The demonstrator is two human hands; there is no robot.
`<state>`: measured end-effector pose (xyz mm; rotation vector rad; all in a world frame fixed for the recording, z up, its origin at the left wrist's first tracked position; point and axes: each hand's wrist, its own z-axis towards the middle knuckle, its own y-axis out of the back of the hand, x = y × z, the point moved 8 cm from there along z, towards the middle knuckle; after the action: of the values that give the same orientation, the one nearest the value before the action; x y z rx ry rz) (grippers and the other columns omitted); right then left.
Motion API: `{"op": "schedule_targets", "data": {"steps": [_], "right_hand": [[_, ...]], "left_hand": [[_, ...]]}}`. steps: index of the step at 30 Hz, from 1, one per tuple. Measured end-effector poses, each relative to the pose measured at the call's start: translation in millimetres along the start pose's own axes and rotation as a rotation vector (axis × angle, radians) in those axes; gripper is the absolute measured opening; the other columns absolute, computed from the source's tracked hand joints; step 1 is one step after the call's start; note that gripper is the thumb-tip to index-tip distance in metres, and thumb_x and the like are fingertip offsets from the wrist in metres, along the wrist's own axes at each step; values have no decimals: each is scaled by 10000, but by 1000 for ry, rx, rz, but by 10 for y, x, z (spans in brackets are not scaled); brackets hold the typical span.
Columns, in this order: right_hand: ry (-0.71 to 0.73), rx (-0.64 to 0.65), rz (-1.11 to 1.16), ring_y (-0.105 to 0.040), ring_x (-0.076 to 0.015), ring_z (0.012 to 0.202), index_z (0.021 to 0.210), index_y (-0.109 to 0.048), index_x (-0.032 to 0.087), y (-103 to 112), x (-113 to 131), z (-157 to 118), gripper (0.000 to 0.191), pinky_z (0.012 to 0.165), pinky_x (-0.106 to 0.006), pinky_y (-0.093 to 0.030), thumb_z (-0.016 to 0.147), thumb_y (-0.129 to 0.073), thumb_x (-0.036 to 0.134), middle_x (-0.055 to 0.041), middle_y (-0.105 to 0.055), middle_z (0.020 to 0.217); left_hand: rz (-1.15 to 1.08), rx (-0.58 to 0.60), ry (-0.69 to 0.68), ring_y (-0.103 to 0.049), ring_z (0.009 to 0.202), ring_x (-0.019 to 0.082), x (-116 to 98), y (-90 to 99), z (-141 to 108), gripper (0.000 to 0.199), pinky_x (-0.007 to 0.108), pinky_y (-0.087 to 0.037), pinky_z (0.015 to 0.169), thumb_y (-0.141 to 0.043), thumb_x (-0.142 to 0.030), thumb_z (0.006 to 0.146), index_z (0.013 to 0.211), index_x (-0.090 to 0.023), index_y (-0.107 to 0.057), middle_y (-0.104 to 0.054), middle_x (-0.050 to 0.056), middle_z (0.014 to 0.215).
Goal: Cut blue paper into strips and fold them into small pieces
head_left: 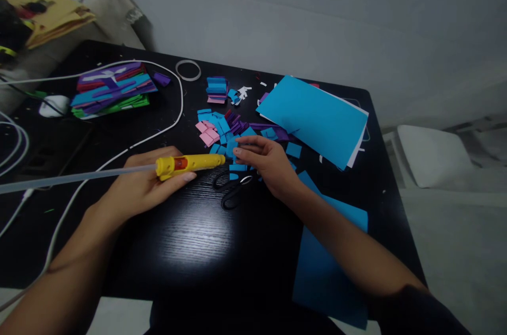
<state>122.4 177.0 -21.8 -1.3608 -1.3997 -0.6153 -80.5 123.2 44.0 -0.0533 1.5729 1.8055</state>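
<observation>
Evidently partway along, in the head view: grips a yellow glue gun [190, 163] in the left hand [148, 182], closed around it just left of the scissors [237, 183], with a glue stick [79, 179] jutting from the back. Pinches a blue piece [232, 149] between thumb and fingers of the right hand [273, 163], just beyond the scissors and close to the nozzle. Cannot tell of any contact between nozzle and paper.

Looks to have plenty cut already: pink pieces [208, 133] and purple pieces [236, 122] among more blue ones beyond the scissors, and a neat stack [217, 90] farther beyond. Seems to leave more for use: a bundle of strips [114, 93] far left of the scissors and beyond, large sheets [317, 118] to the right and beyond, and another blue sheet [332, 266] to the right and nearer. Shows nothing visibly assembled.

Works on a black table [138, 266], glossy with glare nearer than the scissors, crossed by a white cable [182, 97] to their left. Backs onto a pale wall [301, 23] far beyond the scissors, with a white seat [433, 155] well off to their right.
</observation>
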Motion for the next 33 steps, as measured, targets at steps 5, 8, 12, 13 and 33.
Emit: {"op": "schedule_targets", "data": {"steps": [5,8,12,13,33], "right_hand": [[-8,2,-10,-751,-215,964,984,-769,214,2,-8,0,355,920,-405,-627,685,-917,336,-25,-781,916],[-6,0,-10,-752,-225,988,976,-768,212,3,-8,1,363,931,-414,-625,676,-924,345,-31,-785,930],[7,-6,-16,-755,-225,977,954,-775,219,1,-9,5,385,949,-416,-620,639,-949,354,-29,-791,916],[10,-8,-20,-757,-226,974,952,-776,220,-1,-10,4,385,949,-415,-621,636,-951,354,-28,-792,913],[34,37,-57,-775,-236,995,967,-787,233,-60,12,-45,370,1011,-445,-597,652,-950,337,-24,-805,933]], "left_hand": [[15,-20,-30,-524,575,104,-15,16,-4,231,232,-378,531,-603,-332,998,813,-199,-567,-553,-30,744],[13,-36,-20,-518,559,106,-15,35,1,237,236,-371,517,-607,-333,988,794,-203,-563,-551,-31,727],[23,-53,-13,-531,571,104,-26,47,0,230,232,-384,530,-604,-322,989,797,-201,-566,-560,-30,736],[27,-57,-14,-535,578,104,-28,48,-2,224,231,-388,536,-602,-324,992,808,-199,-570,-564,-30,745],[88,-96,45,-547,583,122,27,72,-15,333,247,-384,551,-552,-453,1023,825,-187,-584,-552,-28,720]]}}
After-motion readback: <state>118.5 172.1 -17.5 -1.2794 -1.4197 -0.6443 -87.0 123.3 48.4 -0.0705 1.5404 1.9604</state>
